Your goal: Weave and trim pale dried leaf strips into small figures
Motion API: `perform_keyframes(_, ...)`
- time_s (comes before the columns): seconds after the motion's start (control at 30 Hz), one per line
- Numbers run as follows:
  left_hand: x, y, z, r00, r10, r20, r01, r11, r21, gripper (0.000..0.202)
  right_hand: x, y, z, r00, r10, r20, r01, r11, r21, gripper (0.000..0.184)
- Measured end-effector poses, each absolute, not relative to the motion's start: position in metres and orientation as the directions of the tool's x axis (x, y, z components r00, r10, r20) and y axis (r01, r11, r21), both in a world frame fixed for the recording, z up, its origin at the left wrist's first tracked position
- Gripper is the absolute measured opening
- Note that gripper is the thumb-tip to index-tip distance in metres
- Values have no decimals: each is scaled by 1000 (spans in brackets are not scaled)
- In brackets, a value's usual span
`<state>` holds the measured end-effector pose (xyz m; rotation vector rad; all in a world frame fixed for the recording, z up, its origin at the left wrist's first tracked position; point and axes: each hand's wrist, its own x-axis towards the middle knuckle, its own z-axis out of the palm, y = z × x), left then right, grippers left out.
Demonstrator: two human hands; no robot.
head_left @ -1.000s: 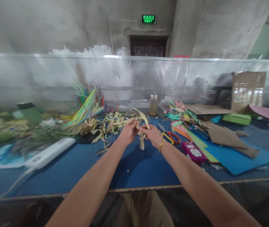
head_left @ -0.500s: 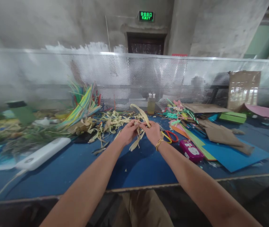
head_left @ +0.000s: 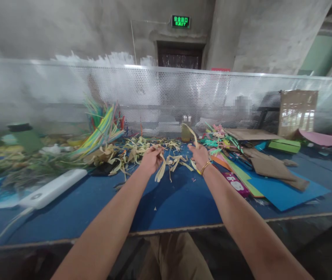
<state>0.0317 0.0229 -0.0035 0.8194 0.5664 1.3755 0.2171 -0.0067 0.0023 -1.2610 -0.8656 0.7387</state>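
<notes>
Above the blue table [head_left: 177,210], the left hand [head_left: 152,158] pinches a hanging strip [head_left: 160,171], while the right hand [head_left: 200,157] grasps a curved strip [head_left: 195,137]. Loose shreds [head_left: 177,161] lie between them; some separating looks done, with both held pieces seemingly unfinished.

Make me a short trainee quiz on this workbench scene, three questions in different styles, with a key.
1. Multiple choice: What does the right hand hold?
A) a blue sheet
B) a pale strip
C) a pink sheet

2. True or false: The left hand is apart from the right hand.

3. Short answer: Which hand is nearer the white device with the cable?

Key: 1 B; 2 true; 3 the left hand.
</notes>
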Motion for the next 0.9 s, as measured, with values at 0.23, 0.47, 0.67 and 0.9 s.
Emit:
perform_keyframes(0.23,40,19,-11,119,980,159,-480,-83,873,22,189,-22,-7,191,975,117,98,100,-990,33)
perform_keyframes(0.47,46,24,-21,103,976,192,-427,-131,895,20,161,-30,-21,31,986,166,259,153,-954,22)
perform_keyframes(0.67,33,39,-15,-142,976,168,-481,-216,850,20,161,-28,-22,-84,993,80,187,94,-978,15)
perform_keyframes(0.9,17,42,-1,-240,958,155,-556,-266,788,8,166,-30,-21,-198,980,-17,180,19,-984,6)
